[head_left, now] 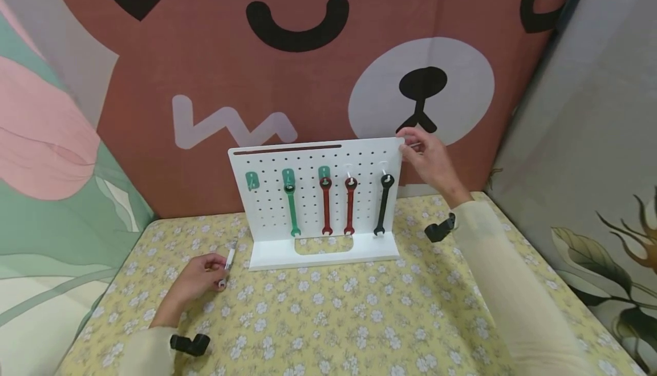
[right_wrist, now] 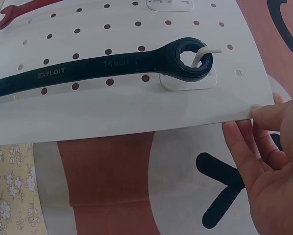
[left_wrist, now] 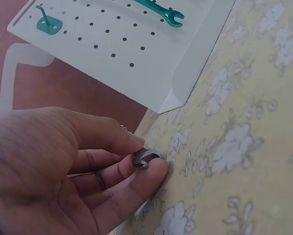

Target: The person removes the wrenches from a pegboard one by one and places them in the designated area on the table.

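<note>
My left hand (head_left: 197, 276) pinches a white and silver wrench (head_left: 231, 256) just above the table, left of a white pegboard (head_left: 272, 210). In the left wrist view the wrench's silver open end (left_wrist: 147, 157) pokes out between thumb and fingers; the fingers hide much of the rest. My right hand (head_left: 428, 156) grips the pegboard's upper right corner, thumb in front and fingers behind. On the board's hooks hang a green wrench (head_left: 292, 210), two red wrenches (head_left: 327, 207) and a dark wrench (right_wrist: 102, 68) marked 14mm. The leftmost green hook (head_left: 252, 180) bears nothing.
A yellow flowered cloth (head_left: 328, 319) covers the table. Behind the board hangs a brown cartoon backdrop (head_left: 205, 68). The pegboard's base (head_left: 328, 259) juts forward onto the table. A grey patterned curtain (head_left: 580, 136) hangs on the right.
</note>
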`<state>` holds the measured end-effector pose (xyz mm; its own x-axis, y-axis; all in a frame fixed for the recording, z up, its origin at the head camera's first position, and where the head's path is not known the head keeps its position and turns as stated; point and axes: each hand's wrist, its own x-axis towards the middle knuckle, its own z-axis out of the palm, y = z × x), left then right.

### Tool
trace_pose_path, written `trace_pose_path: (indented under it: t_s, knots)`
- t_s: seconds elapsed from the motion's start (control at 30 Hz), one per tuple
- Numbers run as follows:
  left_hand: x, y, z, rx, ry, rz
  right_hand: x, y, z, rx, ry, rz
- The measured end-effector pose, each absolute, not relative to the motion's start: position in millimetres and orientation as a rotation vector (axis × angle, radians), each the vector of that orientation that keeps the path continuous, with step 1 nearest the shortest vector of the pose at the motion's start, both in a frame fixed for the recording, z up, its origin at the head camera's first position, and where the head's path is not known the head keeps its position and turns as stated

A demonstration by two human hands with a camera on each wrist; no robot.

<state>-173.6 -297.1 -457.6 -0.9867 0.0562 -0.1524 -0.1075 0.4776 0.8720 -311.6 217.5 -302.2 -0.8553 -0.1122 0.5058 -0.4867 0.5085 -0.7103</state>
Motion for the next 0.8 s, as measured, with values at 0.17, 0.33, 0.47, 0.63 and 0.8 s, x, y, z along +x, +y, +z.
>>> trace_pose_path:
  t_s: [0.17,0.33,0.47,0.63,0.8]
  knots:
    - [-176.4,-289.9,-454.3,-0.075,2.601,1.445,-311.2,218.2,-301.6,0.502,-2.355,1.294]
    - [-179.2,-283.8,-452.2,-0.077,2.677,1.297,-311.6,218.3,-301.3,0.503,-2.351,1.291]
    - [-179.6,-281.0,-452.4,-0.077,2.706,1.242,-312.1,217.3,-301.4,0.509,-2.344,1.297]
    - [-177.8,-279.0,-452.1,-0.062,2.72,1.215,-311.9,217.1,-302.0,0.51,-2.34,1.287]
    - [-177.4,-277.9,-451.9,-0.021,2.778,1.124,-310.9,217.7,-301.9,0.503,-2.347,1.28]
